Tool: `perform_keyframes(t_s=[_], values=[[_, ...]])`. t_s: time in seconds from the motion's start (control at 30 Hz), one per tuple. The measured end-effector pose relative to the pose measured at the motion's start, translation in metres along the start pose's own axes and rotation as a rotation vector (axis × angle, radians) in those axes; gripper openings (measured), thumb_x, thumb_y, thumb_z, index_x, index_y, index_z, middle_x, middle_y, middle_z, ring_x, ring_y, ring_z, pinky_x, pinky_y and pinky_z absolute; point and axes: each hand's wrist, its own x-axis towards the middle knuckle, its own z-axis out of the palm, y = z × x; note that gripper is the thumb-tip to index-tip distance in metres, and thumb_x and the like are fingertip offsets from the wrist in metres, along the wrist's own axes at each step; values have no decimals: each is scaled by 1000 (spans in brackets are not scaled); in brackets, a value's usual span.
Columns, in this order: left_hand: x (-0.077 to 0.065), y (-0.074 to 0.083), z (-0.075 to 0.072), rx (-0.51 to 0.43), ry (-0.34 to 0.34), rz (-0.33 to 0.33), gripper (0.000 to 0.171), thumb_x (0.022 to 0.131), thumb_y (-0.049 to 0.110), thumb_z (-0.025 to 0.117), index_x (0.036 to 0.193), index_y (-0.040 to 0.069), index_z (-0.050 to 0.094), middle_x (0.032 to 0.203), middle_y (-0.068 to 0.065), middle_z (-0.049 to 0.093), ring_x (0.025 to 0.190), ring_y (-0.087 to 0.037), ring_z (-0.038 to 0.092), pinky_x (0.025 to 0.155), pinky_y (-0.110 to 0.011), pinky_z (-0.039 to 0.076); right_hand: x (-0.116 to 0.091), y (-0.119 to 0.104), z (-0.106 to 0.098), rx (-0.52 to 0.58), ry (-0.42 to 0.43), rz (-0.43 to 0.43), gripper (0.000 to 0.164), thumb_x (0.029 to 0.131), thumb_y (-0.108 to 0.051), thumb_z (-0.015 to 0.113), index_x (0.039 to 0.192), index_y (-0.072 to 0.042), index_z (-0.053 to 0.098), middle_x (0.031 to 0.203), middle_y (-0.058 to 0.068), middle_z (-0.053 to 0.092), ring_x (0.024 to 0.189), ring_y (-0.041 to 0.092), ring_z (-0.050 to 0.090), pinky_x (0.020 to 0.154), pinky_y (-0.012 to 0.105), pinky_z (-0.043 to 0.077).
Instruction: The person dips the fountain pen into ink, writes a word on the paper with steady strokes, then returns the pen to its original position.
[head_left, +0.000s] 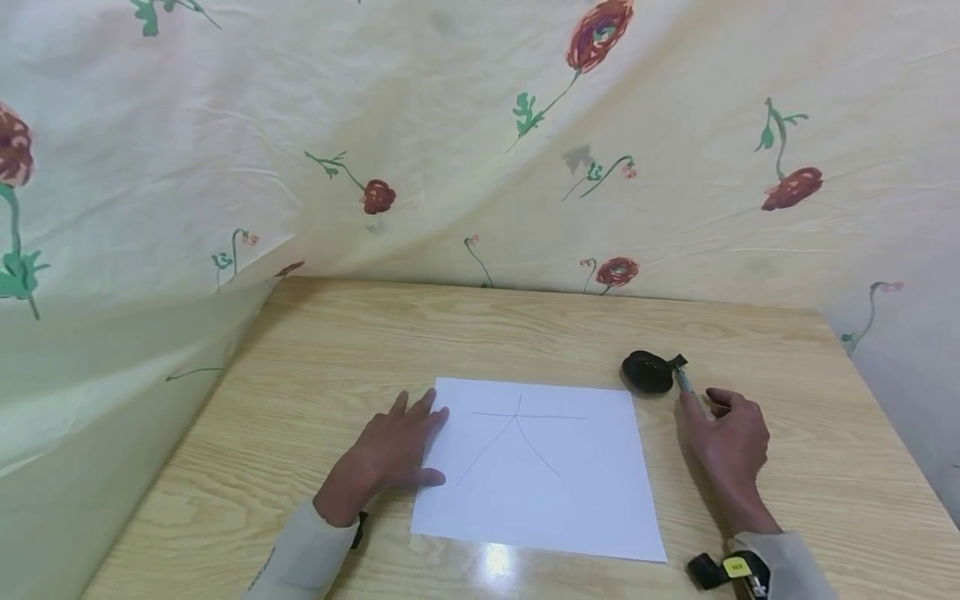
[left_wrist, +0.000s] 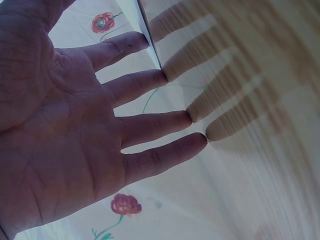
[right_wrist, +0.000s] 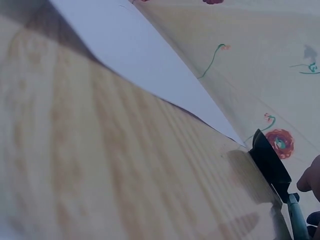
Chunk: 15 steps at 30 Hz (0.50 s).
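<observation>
A white sheet of paper (head_left: 600, 475) lies on the table, with thin drawn lines that cross near its upper middle. My left hand (head_left: 393, 450) spreads its fingers over the sheet's left edge. In the left wrist view its fingers (left_wrist: 150, 124) are straight, with the tips down at the table surface. Right of the sheet is a tool with a black oval head (head_left: 647, 372) and a slim grey-green handle (head_left: 684, 382). My right hand (head_left: 731, 437) pinches this handle between thumb and curled fingers. Only bits of that hand show at the right edge of the right wrist view.
The wooden table (head_left: 360, 333) meets a hanging flowered cloth (head_left: 450, 125) at its back and left side. A black strap with a yellow label (head_left: 737, 567) sits on the right wrist.
</observation>
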Motion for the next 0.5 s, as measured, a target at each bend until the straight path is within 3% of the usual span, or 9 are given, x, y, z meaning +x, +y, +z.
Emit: perform_keyframes(t_s=[0.23, 0.5], values=[[0, 1, 1, 5, 1, 2, 86, 80, 48, 80, 149, 11, 45, 159, -16, 32, 141, -51, 29, 94, -61, 45, -2, 0, -1, -6, 15, -21, 56, 94, -39, 63, 126, 7, 61, 114, 25, 58, 104, 39, 55, 74, 48, 35], [0, 0, 2, 0, -3, -1, 86, 80, 48, 80, 150, 11, 45, 159, -16, 31, 141, -51, 29, 94, -61, 44, -5, -5, -5, -13, 50, -125, 60, 92, -38, 65, 134, 4, 57, 131, 30, 55, 121, 49, 47, 93, 65, 27]])
